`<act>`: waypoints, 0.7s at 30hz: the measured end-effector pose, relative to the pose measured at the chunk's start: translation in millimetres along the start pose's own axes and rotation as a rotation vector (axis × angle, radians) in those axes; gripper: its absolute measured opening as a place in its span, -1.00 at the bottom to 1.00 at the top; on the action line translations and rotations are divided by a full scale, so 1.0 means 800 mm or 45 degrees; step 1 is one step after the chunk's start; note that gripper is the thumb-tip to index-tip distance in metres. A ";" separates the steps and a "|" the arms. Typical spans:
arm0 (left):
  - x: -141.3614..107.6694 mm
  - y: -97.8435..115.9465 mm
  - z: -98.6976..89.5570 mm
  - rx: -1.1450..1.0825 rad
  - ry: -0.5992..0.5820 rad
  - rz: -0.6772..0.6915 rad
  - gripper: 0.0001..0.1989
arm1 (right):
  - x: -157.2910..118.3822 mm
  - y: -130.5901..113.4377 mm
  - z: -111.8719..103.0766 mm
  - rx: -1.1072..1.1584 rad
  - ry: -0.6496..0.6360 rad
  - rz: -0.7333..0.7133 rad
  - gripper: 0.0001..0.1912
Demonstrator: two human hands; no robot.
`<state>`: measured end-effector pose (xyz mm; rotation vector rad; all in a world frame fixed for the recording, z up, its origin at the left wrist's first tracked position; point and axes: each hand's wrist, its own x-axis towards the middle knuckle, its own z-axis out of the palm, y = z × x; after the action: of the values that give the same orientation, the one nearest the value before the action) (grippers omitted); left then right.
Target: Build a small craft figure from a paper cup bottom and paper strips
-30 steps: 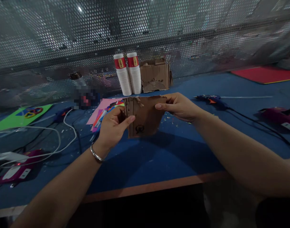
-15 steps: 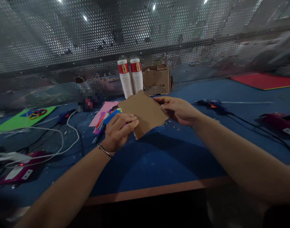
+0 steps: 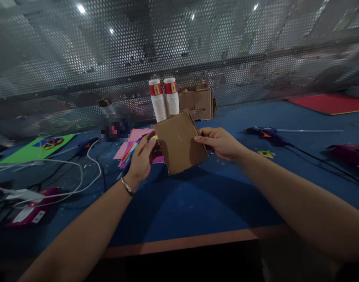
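Note:
A square piece of brown cardboard (image 3: 182, 143) is held up over the blue table, tilted, its broad face toward me. My right hand (image 3: 222, 144) pinches its right edge, thumb on the front face and fingers behind. At the left edge, my left hand (image 3: 143, 157) has its thumb and fingers apart; whether the fingertips touch the cardboard is hard to tell. Behind my left hand lie pink paper sheets (image 3: 136, 135) and colourful strips, partly covered by the hand and cardboard.
Two stacks of paper cups (image 3: 172, 98) and a cardboard box (image 3: 197, 102) stand at the back. Glue guns lie left and right (image 3: 264, 134), with cables. Green paper (image 3: 23, 150) is at left, red sheets (image 3: 329, 102) at right, and a yellow-green scrap (image 3: 265, 154) nearer.
The cardboard has turned more upright, its face toward me. My left hand has loosened from its front face and moved to its left side. My right thumb now shows on the front.

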<state>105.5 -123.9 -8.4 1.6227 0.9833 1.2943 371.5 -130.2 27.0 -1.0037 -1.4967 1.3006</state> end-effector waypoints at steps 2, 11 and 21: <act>-0.001 0.004 0.003 -0.213 -0.088 -0.155 -0.33 | -0.001 0.001 0.002 -0.078 -0.030 -0.004 -0.50; -0.004 0.014 0.003 -0.371 -0.241 -0.159 -0.33 | -0.002 0.010 0.000 -0.053 -0.159 0.043 -0.58; -0.005 0.029 -0.018 -0.324 -0.578 -0.417 -0.53 | -0.004 0.006 0.007 -0.227 -0.119 -0.107 -0.59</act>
<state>92.6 -134.5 13.9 1.4011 0.7296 0.7494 367.2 -134.1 21.9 -0.9923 -1.7321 1.1850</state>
